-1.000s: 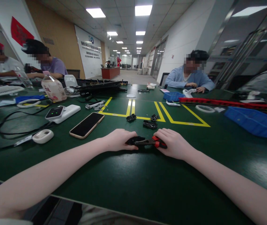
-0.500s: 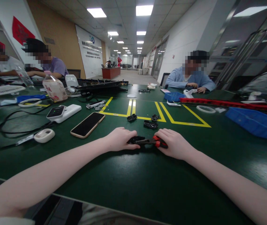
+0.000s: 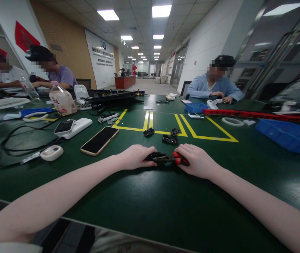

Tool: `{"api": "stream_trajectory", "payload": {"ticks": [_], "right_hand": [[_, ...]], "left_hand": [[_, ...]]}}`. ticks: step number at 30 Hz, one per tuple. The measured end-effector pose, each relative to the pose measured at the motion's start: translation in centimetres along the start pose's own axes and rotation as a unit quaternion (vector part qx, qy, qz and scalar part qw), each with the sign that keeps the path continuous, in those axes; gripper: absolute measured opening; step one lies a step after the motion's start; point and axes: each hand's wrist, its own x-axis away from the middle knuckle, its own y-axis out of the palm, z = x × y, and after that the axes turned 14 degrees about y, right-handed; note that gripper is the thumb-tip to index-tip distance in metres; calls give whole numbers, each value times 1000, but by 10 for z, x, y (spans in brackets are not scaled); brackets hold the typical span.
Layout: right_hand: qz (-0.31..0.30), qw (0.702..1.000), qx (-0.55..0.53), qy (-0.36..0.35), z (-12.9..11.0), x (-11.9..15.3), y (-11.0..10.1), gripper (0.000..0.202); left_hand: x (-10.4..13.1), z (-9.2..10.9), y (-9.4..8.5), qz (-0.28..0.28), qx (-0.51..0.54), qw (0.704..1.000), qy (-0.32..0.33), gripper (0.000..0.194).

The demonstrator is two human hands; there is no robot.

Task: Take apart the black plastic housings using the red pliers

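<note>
My right hand (image 3: 196,160) is closed round the red and black handles of a pair of pliers (image 3: 169,159), whose metal jaws point left. Closed as well, my left hand (image 3: 136,156) grips a small black plastic part (image 3: 152,156) at the jaws. Whether the jaws bite into that part is hard to make out. Just beyond my hands, several similar black pieces lie on the green table: one piece (image 3: 148,132) at left, another (image 3: 170,140) nearest me, and a third (image 3: 175,132) behind it.
Left of my hands lie a phone (image 3: 99,140), a white device (image 3: 73,127), a cream-coloured oval object (image 3: 52,153) and black cables. Yellow tape (image 3: 210,138) marks the table ahead. A blue tray (image 3: 287,135) stands at right. Across the table sits a person (image 3: 213,86) in light blue.
The view has shifted very slightly. Both hands keep their hold on the pliers and the black part, with barely any visible movement.
</note>
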Motion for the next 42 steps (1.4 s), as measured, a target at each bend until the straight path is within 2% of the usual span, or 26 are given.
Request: {"api": "stream_trajectory", "payload": {"ticks": [12,29,42], "right_hand": [[7,1000,4,-16,1,1,1,24],[11,1000,13,-19,2,0,2,21],[9,1000,13,-21,2,0,2,23]], "left_hand": [[0,-3,1,-3,-5,1000,31,44],[2,-3,1,26,48,998,39,41],[1,-6,4,13,36,998,44,42]]}}
